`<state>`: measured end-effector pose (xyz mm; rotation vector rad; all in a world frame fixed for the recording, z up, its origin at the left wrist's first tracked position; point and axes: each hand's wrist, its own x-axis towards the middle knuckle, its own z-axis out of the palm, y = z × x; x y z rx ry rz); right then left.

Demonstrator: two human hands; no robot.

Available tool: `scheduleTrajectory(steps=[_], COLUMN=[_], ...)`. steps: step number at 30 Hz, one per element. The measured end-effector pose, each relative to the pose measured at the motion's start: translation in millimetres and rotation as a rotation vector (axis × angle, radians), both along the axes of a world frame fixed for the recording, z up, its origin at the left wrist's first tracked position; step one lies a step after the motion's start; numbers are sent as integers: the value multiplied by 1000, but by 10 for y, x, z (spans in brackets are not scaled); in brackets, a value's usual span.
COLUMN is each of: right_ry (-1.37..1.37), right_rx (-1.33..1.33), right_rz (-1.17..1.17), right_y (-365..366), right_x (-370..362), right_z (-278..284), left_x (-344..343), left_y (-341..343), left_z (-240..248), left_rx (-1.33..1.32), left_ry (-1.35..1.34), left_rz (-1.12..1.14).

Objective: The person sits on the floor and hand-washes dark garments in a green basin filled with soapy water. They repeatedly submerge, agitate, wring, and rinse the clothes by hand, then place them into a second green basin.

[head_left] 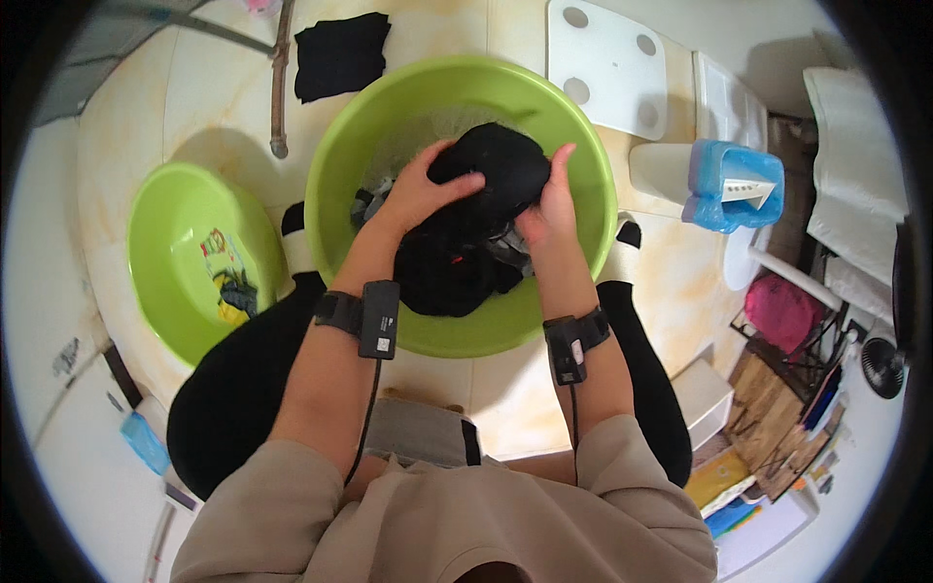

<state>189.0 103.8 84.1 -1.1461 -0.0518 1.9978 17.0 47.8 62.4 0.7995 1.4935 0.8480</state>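
Between my two hands is a bunched black garment [498, 165], lifted over a large green basin [583, 262]. My left hand [428, 191] grips its left side, thumb lying across the front. On the other side my right hand [550, 206] presses against the cloth with its thumb pointing up; some of its fingers are hidden behind the fabric. More black cloth [442, 280] lies below in the basin, with a small red spot on it. Grey cloth [366, 202] shows at the basin's left inside wall. The garment's exact kind cannot be made out.
A smaller green basin [155, 243] with a few coloured items stands at the left. Behind lie a folded black cloth [340, 56] and a white scale [622, 68]. A bin with a blue liner [714, 185] is at the right. My knees flank the large basin.
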Motion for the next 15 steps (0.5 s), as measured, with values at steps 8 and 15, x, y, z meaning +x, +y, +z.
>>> scheduleTrajectory(steps=[8,15], right_ry=[154,-524], right_rx=[-64,216], right_rz=[-245,-138], right_y=[65,275], right_x=[310,417], right_z=[-502,-1135], left_x=[-280,-817], left_y=[260,962], left_z=[-799,-808], left_rx=[-73,23], left_ry=[180,312], left_rz=[-527,-550])
